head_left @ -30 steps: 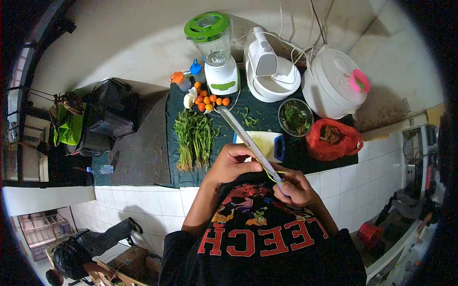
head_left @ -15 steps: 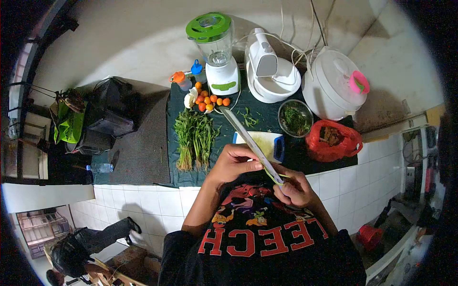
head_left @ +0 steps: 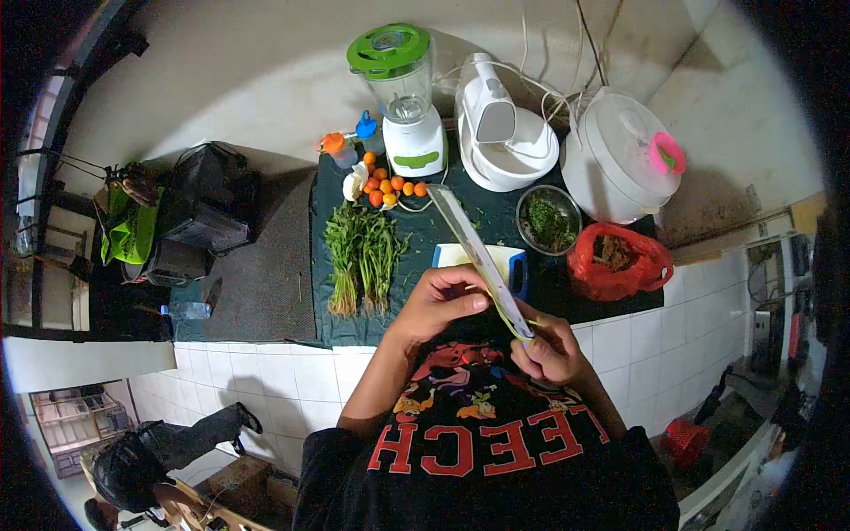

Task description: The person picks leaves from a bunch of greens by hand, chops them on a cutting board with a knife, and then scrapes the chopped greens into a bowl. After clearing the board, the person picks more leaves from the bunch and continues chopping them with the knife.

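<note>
A long, silvery flat blade that looks like a knife (head_left: 474, 246) slants across the middle, its far end near the tomatoes. My right hand (head_left: 546, 352) is closed around its near end, close to my chest. My left hand (head_left: 445, 303) curls against the middle of the blade, thumb bent and fingers partly hidden behind it. A thin green edge or strip (head_left: 506, 319) runs along the blade between the hands; I cannot make out what it is. Beneath the blade lies a white cutting board (head_left: 453, 256) with a blue end, partly covered.
Leafy greens with roots (head_left: 361, 257) lie left of the board, below several small tomatoes (head_left: 390, 186). Behind stand a blender (head_left: 414, 142), a white stand mixer (head_left: 496, 115) and a white lidded container (head_left: 611, 159). A bowl of chopped greens (head_left: 549, 219) and red plastic bag (head_left: 611, 281) are right.
The blade's far end has swung slightly to the right and looks broader now. Both hands keep nearly the same place, with the left fingers shifted a little on the blade.
</note>
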A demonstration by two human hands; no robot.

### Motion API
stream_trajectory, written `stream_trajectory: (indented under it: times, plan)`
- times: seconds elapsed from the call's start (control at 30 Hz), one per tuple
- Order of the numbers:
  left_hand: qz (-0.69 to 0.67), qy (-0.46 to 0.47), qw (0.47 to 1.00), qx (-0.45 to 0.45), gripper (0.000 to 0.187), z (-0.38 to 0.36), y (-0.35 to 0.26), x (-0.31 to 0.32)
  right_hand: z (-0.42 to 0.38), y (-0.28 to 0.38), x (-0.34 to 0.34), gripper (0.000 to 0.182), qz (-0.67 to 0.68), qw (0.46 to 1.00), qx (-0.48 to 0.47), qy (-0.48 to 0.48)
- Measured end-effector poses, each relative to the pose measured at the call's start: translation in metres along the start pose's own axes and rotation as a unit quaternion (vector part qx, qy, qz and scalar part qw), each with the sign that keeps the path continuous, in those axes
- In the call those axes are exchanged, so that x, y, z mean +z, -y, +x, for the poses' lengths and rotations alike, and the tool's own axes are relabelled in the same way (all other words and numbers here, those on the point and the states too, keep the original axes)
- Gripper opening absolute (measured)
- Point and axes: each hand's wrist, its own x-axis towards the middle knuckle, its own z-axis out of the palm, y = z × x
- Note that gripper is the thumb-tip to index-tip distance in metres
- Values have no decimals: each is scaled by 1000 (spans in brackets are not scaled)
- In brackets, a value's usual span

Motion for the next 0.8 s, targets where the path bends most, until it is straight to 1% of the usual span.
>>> stream_trajectory:
  times: [0.03, 0.07, 0.13, 0.2, 0.27, 0.33, 0.37, 0.43, 0.53, 0.57, 0.63, 0.7, 0.77, 0.8]
  plan:
    - [2, -13, 1000, 10, 16, 0, -1, 1, 1, 5, -1, 51, -3, 999, 51, 1]
    - [4, -26, 999, 19, 15, 0, -1, 1, 4, 11, -1, 51, -3, 999, 51, 1]
    - [19, -21, 999, 15, 14, -2, 3, -4, 12, 22, -2, 50, -28, 988, 143, 58]
    - [34, -16, 999, 12, 13, -3, 4, -4, 11, 22, -2, 50, -36, 985, 155, 60]
    - [48, -37, 998, 16, 11, -2, 1, 2, 6, 15, -3, 50, -45, 983, 168, 61]
    - [42, -41, 998, 11, 12, -2, 4, 3, 0, 2, 0, 53, -22, 999, 48, 3]
    - [36, -44, 998, 5, 13, -2, 5, 2, -2, 1, 0, 53, -22, 999, 48, 3]
    - [27, -40, 999, 2, 13, -2, 3, 4, 4, 13, 10, 79, -60, 989, 125, -50]
    - [14, -36, 999, -3, 15, -1, 3, 6, 15, 28, 14, 83, -60, 986, 155, -31]
    - [10, -36, 999, -4, 16, -1, 4, 7, 15, 28, 12, 83, -59, 986, 155, -31]
    - [11, -45, 999, -4, 16, 0, 2, 10, 15, 27, 7, 60, -57, 988, 144, 23]
    - [12, -53, 999, -4, 16, 0, 2, 12, 17, 28, 8, 61, -56, 987, 146, 25]
    - [-21, -43, 999, -2, 16, 1, 4, 12, 17, 28, 8, 62, -54, 987, 147, 28]
    - [-21, -43, 999, -2, 16, 1, 5, 12, 16, 28, 8, 60, -53, 987, 148, 26]
